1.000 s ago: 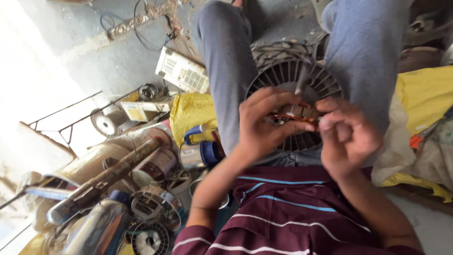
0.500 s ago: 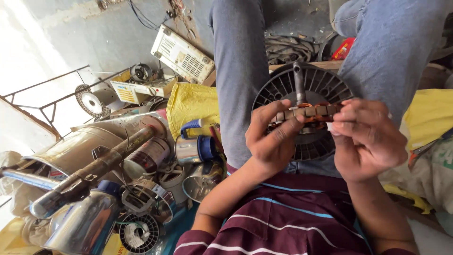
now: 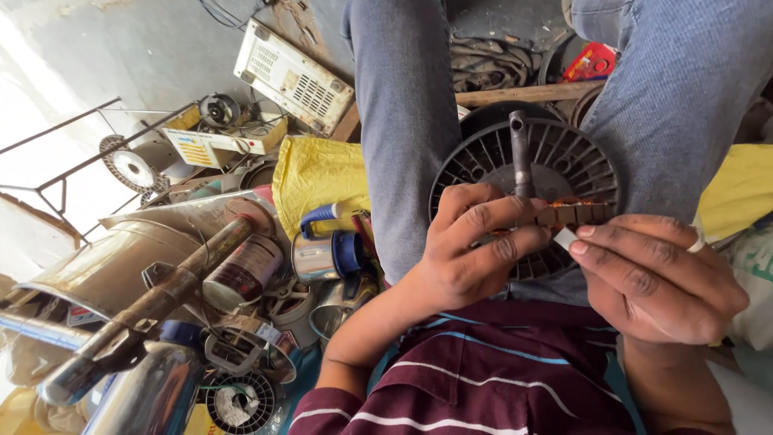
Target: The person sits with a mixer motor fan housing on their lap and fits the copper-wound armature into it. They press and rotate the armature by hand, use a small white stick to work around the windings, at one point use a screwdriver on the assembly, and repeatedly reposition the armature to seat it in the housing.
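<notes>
My left hand (image 3: pixel 467 250) grips a motor rotor (image 3: pixel 568 214) with copper windings, its steel shaft (image 3: pixel 520 153) sticking up away from me. My right hand (image 3: pixel 656 274) pinches a small white strip (image 3: pixel 564 238) against the rotor's slotted core. Both hands work over a black ribbed round motor cover (image 3: pixel 564 157) that rests between my knees in blue jeans. A ring shows on one finger of my right hand.
To the left lies a heap of metal parts: a rusty pipe (image 3: pixel 153 302), shiny steel vessels (image 3: pixel 322 254), a tin can (image 3: pixel 241 270), a yellow cloth (image 3: pixel 318 173), a white vented box (image 3: pixel 294 76), coils of wire (image 3: pixel 237 399). A wooden strip (image 3: pixel 531 94) lies beyond my knees.
The view has tilted, so my hands sit lower in the frame. My hands stay on the rotor; the right hand's fingers have shifted along the core with the white strip.
</notes>
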